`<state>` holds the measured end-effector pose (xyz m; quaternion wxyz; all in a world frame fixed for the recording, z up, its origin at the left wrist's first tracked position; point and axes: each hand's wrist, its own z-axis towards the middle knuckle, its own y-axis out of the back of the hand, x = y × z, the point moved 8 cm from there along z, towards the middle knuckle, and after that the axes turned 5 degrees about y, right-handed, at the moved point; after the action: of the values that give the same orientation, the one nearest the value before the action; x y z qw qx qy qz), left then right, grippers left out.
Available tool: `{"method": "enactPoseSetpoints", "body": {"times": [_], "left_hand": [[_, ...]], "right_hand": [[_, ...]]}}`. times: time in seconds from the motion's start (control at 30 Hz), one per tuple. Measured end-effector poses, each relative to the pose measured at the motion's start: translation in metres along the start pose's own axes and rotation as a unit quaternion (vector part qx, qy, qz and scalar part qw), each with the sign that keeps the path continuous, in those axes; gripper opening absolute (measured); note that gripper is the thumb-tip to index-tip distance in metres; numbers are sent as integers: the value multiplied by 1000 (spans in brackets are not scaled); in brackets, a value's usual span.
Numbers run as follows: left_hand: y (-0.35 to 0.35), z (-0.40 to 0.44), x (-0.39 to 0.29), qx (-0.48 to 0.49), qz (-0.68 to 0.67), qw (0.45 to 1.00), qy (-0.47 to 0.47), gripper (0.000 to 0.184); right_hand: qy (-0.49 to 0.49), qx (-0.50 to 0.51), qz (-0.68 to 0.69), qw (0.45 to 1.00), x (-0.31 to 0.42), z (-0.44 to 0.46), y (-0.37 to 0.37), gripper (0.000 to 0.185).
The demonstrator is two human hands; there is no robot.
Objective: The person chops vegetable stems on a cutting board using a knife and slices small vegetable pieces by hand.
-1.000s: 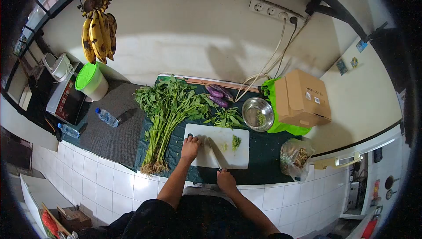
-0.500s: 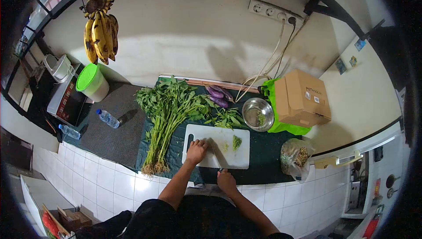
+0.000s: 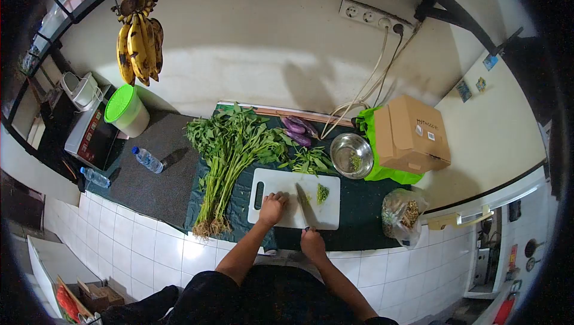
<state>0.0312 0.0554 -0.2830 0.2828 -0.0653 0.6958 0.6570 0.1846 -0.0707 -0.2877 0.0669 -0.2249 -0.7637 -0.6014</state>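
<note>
A white cutting board [image 3: 260, 214] lies on the dark green cloth in front of me. My right hand [image 3: 313, 243] is closed round the handle of a knife [image 3: 306, 207], whose blade lies over the board and points away from me. Left of the blade, my left hand [image 3: 273, 209] is on the board with its fingers curled together; whatever they hold is hidden under them. A small heap of chopped green pieces [image 3: 323, 193] sits on the board's right part, with a few pale bits near the blade.
Leafy greens with roots [image 3: 224, 175] lie left of the board. Picked leaves [image 3: 310, 161] and purple eggplants [image 3: 296, 131] lie behind it. To the right are a metal bowl [image 3: 341, 146], cardboard box [image 3: 412, 134] and plastic bag [image 3: 402, 214]. A water bottle [image 3: 147, 161] lies left.
The knife has swung and shifted to the right, away from my left hand and toward the chopped heap. My left hand has moved slightly right and toward me.
</note>
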Motion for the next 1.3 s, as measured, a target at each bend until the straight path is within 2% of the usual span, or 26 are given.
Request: {"method": "enactPoseSetpoints", "body": {"times": [0.43, 0.63, 0.73, 0.8, 0.97, 1.07, 1.23, 1.3], "left_hand": [[-13, 3, -14, 14, 13, 998, -54, 30], [-9, 2, -18, 16, 33, 996, -81, 23], [-8, 0, -18, -24, 42, 993, -104, 20], [-13, 1, -16, 27, 40, 993, -111, 24], [-10, -1, -18, 30, 45, 991, -120, 24], [-11, -1, -20, 27, 58, 989, -134, 23], [-14, -1, -20, 26, 85, 988, -127, 25], [-15, -1, -19, 24, 69, 989, -132, 24]], "right_hand": [[-5, 50, 28, 998, 3, -4, 8, 37], [-18, 30, 8, 999, 4, -2, 8, 36], [5, 25, 25, 999, 10, -2, 11, 36], [6, 31, 23, 999, 13, -1, 10, 37], [24, 33, 22, 999, 19, 6, 8, 38], [34, -2, 22, 999, 22, 9, 15, 37], [-6, 40, 46, 998, 20, 11, 3, 32], [27, 39, 39, 998, 22, 11, -3, 31]]}}
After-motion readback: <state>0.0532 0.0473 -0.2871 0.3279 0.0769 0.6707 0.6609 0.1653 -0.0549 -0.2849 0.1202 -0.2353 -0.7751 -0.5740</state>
